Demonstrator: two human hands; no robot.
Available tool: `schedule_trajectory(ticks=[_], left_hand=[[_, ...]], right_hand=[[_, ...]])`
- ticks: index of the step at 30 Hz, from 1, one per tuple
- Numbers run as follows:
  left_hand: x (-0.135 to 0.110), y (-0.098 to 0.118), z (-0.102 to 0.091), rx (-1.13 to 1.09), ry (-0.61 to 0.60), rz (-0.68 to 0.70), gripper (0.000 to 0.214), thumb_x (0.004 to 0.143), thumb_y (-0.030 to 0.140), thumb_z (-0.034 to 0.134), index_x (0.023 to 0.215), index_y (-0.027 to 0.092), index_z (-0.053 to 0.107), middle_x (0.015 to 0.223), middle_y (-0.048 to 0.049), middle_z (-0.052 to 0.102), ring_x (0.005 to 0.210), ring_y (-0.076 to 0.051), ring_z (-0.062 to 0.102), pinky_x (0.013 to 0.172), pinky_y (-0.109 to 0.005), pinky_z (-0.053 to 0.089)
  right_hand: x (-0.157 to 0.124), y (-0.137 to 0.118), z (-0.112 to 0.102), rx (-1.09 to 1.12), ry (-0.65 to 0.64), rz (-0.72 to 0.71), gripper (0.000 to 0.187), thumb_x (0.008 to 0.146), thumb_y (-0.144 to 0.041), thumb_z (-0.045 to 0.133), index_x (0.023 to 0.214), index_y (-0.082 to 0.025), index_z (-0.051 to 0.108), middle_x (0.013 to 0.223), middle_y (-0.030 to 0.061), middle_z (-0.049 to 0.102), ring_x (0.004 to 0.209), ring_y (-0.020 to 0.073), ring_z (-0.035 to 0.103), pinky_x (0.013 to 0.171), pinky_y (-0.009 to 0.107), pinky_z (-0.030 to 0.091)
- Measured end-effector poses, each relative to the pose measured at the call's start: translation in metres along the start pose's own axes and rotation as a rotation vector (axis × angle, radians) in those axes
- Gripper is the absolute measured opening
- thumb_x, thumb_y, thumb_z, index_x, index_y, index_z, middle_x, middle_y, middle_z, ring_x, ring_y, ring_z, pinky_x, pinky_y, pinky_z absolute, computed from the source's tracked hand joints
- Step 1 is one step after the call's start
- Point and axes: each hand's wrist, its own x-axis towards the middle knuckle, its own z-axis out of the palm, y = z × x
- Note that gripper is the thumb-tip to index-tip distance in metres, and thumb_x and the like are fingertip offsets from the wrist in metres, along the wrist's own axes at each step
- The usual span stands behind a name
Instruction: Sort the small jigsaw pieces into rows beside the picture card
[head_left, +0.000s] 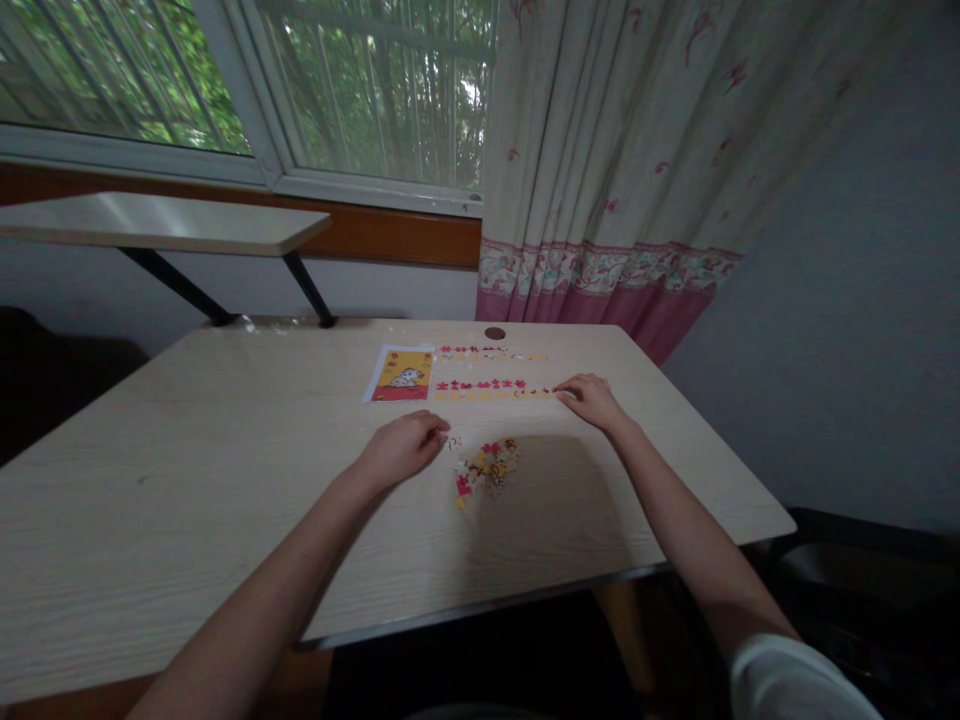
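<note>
Your left fingers [433, 426] curl, right fingers [574, 384] nearly meet, holds unclear; puzzle pieces [491, 467] between them should be light, stiff; pinch edges.

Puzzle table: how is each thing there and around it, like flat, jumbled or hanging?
Puzzle pile: loose, jumbled
Puzzle rows: laid out in lines
Picture sheet: lying flat
Left hand: fingers curled, near the pile
Right hand: at a row's end, grip unclear
Curtain: hanging in folds
Window: can't tell if open

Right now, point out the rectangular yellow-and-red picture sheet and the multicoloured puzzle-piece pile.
Rectangular yellow-and-red picture sheet [402, 376]: head view, printed middle.
Multicoloured puzzle-piece pile [489, 469]: head view, its middle pieces.
</note>
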Motion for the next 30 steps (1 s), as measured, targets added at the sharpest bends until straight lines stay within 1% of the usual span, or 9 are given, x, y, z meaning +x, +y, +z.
schedule_trajectory(ticks=[5, 10, 13, 18, 21, 24, 26, 28, 30], left_hand=[[0.001, 0.003, 0.005, 0.010, 0.002, 0.051, 0.030, 0.083, 0.031, 0.044, 0.105, 0.016, 0.059, 0.094, -0.0090, 0.058, 0.086, -0.020, 0.055, 0.074, -0.029, 0.043], [0.002, 0.000, 0.011, 0.008, 0.008, 0.070, 0.026, 0.083, 0.033, 0.047, 0.100, 0.018, 0.060, 0.095, -0.0083, 0.056, 0.092, -0.021, 0.052, 0.080, -0.031, 0.041], [0.003, -0.001, 0.011, -0.001, 0.004, 0.094, 0.021, 0.083, 0.030, 0.048, 0.095, 0.018, 0.060, 0.092, -0.0076, 0.056, 0.091, -0.021, 0.050, 0.080, -0.032, 0.040], [0.002, 0.006, 0.008, -0.080, 0.024, 0.118, 0.014, 0.081, 0.025, 0.048, 0.089, 0.017, 0.056, 0.087, -0.0069, 0.057, 0.086, -0.020, 0.050, 0.077, -0.031, 0.040], [0.003, 0.014, 0.007, -0.211, 0.027, 0.087, 0.012, 0.082, 0.023, 0.045, 0.081, 0.016, 0.055, 0.075, -0.0033, 0.057, 0.073, -0.016, 0.050, 0.067, -0.027, 0.039], [0.006, 0.021, 0.010, -0.460, 0.106, -0.035, 0.015, 0.082, 0.027, 0.046, 0.080, 0.015, 0.054, 0.071, -0.0022, 0.056, 0.064, -0.012, 0.049, 0.059, -0.024, 0.038], [0.009, 0.023, 0.015, -0.660, 0.153, -0.096, 0.018, 0.080, 0.030, 0.048, 0.081, 0.014, 0.056, 0.073, -0.0038, 0.058, 0.066, -0.012, 0.050, 0.059, -0.024, 0.039], [0.011, 0.023, 0.021, -0.831, 0.130, -0.126, 0.020, 0.077, 0.031, 0.053, 0.082, 0.012, 0.058, 0.074, -0.0048, 0.060, 0.066, -0.012, 0.052, 0.060, -0.024, 0.040], [0.013, 0.022, 0.028, -0.947, 0.081, -0.165, 0.023, 0.074, 0.032, 0.057, 0.085, 0.012, 0.059, 0.070, -0.0036, 0.060, 0.060, -0.011, 0.051, 0.056, -0.023, 0.039]], right_hand=[[0.000, 0.001, -0.002, -0.002, -0.006, -0.012, 0.025, 0.083, -0.039, 0.050, 0.096, -0.025, 0.066, 0.096, 0.0034, 0.066, 0.089, 0.0183, 0.056, 0.078, 0.031, 0.036], [-0.001, -0.005, -0.004, 0.038, 0.079, -0.015, 0.024, 0.083, -0.037, 0.050, 0.093, -0.022, 0.066, 0.093, 0.0045, 0.067, 0.088, 0.0184, 0.056, 0.079, 0.031, 0.036], [-0.002, -0.024, -0.004, 0.078, 0.125, -0.085, 0.022, 0.084, -0.033, 0.050, 0.090, -0.021, 0.066, 0.090, 0.0045, 0.067, 0.086, 0.0176, 0.057, 0.080, 0.031, 0.036], [-0.008, -0.082, 0.003, 0.134, 0.144, -0.342, 0.018, 0.084, -0.029, 0.050, 0.086, -0.021, 0.066, 0.083, 0.0028, 0.068, 0.080, 0.0151, 0.058, 0.078, 0.029, 0.036], [-0.016, -0.114, 0.009, 0.196, 0.144, -0.491, 0.016, 0.084, -0.027, 0.050, 0.091, -0.022, 0.064, 0.080, 0.0011, 0.067, 0.076, 0.0132, 0.058, 0.074, 0.028, 0.035], [-0.024, -0.133, 0.012, 0.221, 0.164, -0.574, 0.015, 0.084, -0.027, 0.051, 0.093, -0.022, 0.062, 0.077, 0.0004, 0.066, 0.072, 0.0131, 0.057, 0.069, 0.027, 0.035], [-0.027, -0.137, 0.013, 0.223, 0.181, -0.574, 0.017, 0.085, -0.026, 0.050, 0.096, -0.021, 0.061, 0.078, 0.0010, 0.066, 0.072, 0.0134, 0.056, 0.068, 0.028, 0.035], [-0.027, -0.137, 0.012, 0.225, 0.196, -0.541, 0.020, 0.085, -0.027, 0.049, 0.100, -0.021, 0.060, 0.079, 0.0020, 0.065, 0.073, 0.0137, 0.056, 0.069, 0.028, 0.035], [-0.027, -0.136, 0.012, 0.227, 0.206, -0.501, 0.022, 0.086, -0.028, 0.048, 0.104, -0.021, 0.059, 0.080, 0.0027, 0.065, 0.072, 0.0139, 0.056, 0.069, 0.028, 0.036]])
